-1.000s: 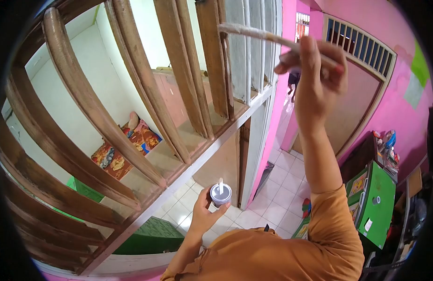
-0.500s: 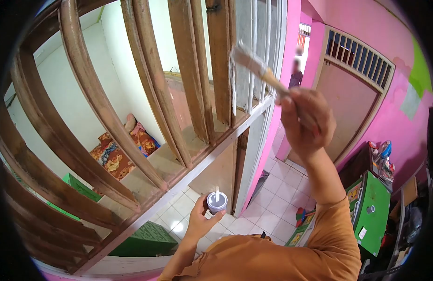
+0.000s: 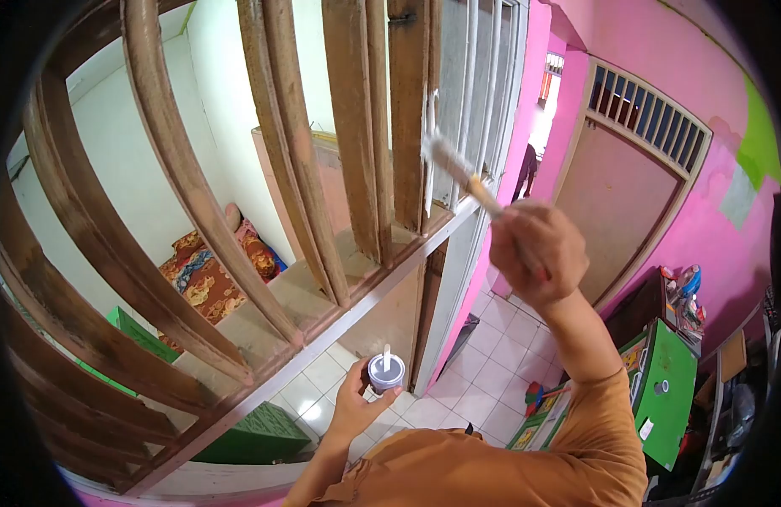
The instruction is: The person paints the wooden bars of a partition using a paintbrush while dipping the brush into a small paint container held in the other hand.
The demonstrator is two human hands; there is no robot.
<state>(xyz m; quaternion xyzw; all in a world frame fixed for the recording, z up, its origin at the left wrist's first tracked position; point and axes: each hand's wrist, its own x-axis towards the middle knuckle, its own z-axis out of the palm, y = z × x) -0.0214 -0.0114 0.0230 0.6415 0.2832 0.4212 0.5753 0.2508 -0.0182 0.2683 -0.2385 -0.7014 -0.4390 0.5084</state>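
My right hand (image 3: 540,251) is closed round the handle of a paintbrush (image 3: 459,168), raised in front of the window frame. The brush's pale bristles are at the edge of a brown wooden slat (image 3: 413,127), where a streak of white paint shows. I cannot tell whether they touch it. Lower down, my left hand (image 3: 365,402) grips a small can of grey-white paint (image 3: 387,373), held upright. A pale stirring stick (image 3: 387,358) stands in the can. Just right of the brush, several thin bars (image 3: 468,101) are painted white.
Bare brown slats (image 3: 185,169) run along the left above a sill (image 3: 356,313). Behind them lies a patterned mattress (image 3: 213,275). A green cabinet (image 3: 669,389) stands at right, near a closed door (image 3: 614,177). White floor tiles (image 3: 470,372) lie below. Another person (image 3: 527,169) is in the far doorway.
My right hand has moved down and slightly left with the paintbrush, its bristles lower along the slat. The view has shifted slightly. My left hand still holds the paint can.
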